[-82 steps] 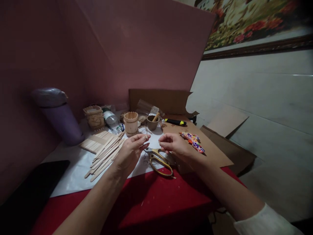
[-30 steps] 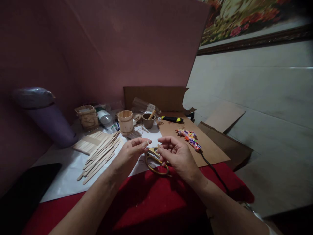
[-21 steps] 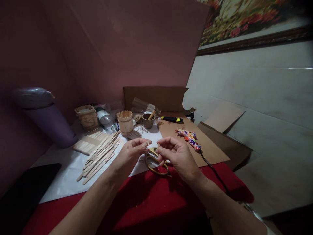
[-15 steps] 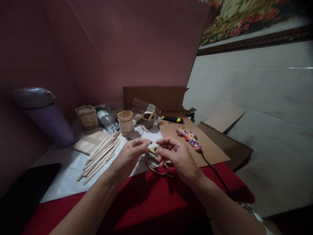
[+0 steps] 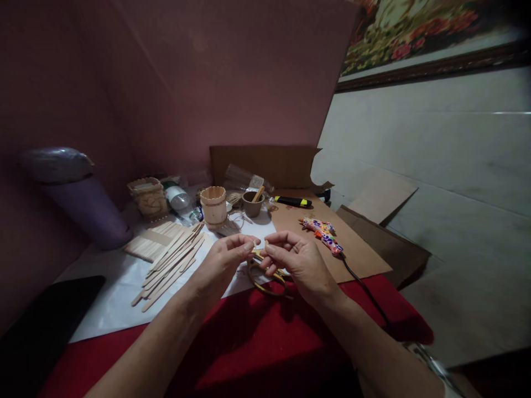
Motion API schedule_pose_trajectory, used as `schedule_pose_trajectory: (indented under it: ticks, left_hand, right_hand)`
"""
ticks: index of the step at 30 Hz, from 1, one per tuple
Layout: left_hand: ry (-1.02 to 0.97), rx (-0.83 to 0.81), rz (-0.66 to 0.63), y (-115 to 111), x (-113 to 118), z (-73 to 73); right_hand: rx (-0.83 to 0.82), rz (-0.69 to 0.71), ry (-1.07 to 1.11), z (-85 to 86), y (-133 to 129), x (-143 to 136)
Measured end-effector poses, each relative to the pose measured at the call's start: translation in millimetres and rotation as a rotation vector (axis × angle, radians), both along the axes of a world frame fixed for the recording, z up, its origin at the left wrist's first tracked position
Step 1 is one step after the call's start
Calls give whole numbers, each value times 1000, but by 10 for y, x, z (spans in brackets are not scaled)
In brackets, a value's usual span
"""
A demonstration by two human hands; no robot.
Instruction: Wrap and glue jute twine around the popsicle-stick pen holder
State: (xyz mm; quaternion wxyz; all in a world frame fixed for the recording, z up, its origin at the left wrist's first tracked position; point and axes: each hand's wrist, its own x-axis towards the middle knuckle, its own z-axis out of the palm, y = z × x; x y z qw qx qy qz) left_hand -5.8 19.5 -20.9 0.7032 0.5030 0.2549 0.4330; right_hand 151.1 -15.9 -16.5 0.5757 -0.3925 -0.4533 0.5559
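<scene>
My left hand (image 5: 226, 258) is closed in a pinch on a tiny pale piece, too small to name. Close to its fingertips, a small gap away, my right hand (image 5: 296, 262) pinches another small pale piece with thumb and forefinger. Gold-handled scissors (image 5: 265, 286) lie under and between the hands, partly covered by the fingers. Left of the hands, loose wooden craft sticks (image 5: 172, 271) are spread over white paper (image 5: 108, 307), beside a banded bundle of sticks (image 5: 147, 243).
Behind stand a wooden-looking cup (image 5: 213, 209), a brown pot (image 5: 253, 205) and plastic bottles (image 5: 179, 198). On the cardboard (image 5: 352, 249) lie a yellow-black cutter (image 5: 292, 202) and a patterned glue gun (image 5: 329, 241) with a cord. A purple container (image 5: 87, 207) leans at left.
The fingertips of my right hand have shifted slightly left, closer to my left hand, and its pale piece is more covered. The objects on the table stay where they were.
</scene>
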Motion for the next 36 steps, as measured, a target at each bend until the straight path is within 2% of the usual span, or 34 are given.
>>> schedule_pose_trajectory:
  ticks: [5,15,17,22,36]
  left_hand:
    - [12,-9,-12,5,-1,-22]
    - [37,5,-16,-3,0,-9]
    - [40,11,-6,1,4,-12]
    - [47,28,-24,1,4,-4]
    - [28,31,-61,9,3,-14]
  right_hand:
    - [-36,55,45,-2,33,21]
    - [35,58,-83,100,128,43]
    - [47,51,-89,96,156,39]
    - [16,141,-97,80,203,44]
    - [-30,188,17,-43,222,52]
